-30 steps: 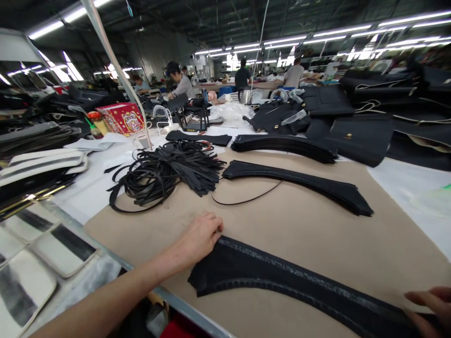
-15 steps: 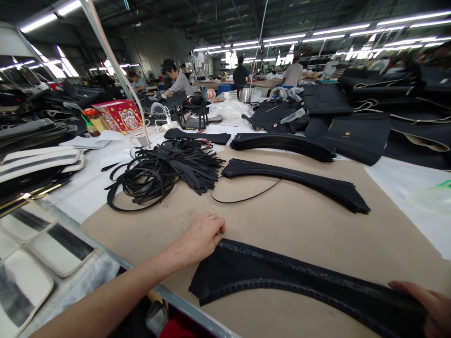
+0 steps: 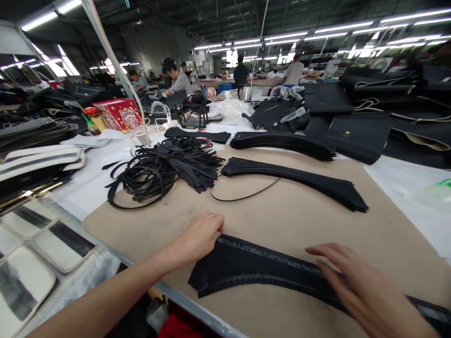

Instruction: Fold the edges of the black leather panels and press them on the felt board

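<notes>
A long curved black panel, leather-like, lies across the near part of the brown sheet. It flares at its left end, and stitch-like marks run along its lower edge. My left hand is closed at the panel's upper left corner, its fingertips curled down and partly hidden. Above the panel's middle is my right hand, fingers stretched out and thumb apart, covering part of it. Farther back lies a stack of similar curved black pieces.
Black straps lie in a coiled bundle at the left of the brown sheet. Another curved stack sits behind. Black bag parts are piled at the right. White panels with dark stripes lie at the lower left.
My right hand has moved left from the panel's right end to above its middle, its fingers now stretched out. My left hand has stayed at the corner.
</notes>
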The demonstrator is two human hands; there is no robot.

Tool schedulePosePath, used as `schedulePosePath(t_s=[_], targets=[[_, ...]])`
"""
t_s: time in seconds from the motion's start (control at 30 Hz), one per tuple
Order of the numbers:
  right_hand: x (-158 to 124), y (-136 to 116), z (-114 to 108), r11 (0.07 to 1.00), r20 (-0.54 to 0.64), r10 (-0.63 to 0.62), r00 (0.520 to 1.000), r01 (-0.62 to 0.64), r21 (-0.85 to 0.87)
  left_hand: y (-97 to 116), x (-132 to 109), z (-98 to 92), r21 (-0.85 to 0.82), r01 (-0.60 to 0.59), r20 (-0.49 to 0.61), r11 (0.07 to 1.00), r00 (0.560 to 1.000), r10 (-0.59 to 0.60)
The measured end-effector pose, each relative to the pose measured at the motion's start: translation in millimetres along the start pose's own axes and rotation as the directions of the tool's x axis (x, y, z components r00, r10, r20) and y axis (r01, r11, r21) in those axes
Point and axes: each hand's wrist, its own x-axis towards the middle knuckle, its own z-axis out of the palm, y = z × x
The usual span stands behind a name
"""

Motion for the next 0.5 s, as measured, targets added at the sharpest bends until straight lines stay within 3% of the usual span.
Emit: schedulePosePath(t_s=[0.1,0.2,0.3,0.5], targets=[[42,-64,29,0.993,0.179,-0.086,0.980,0.070,0.092,-1,0,1.0,0.000,-0.004,-0.011,1.000,1.000,0.004],[75,-104,49,0.992,0.253,-0.121,0.960,0.108,0.064,-3,1,1.5,-0.001,-0.030,-0.007,1.000,1.000,0.030],[90,-117,62,0.990,0.289,-0.135,0.948,0.140,0.004,-5,1,0.7,-0.002,-0.052,-0.005,0.999,0.999,0.052],[91,-108,73,0.990,0.265,-0.142,0.954,0.134,0.050,-7,-4,2.6,-0.014,-0.087,-0.025,0.996,0.996,0.086]])
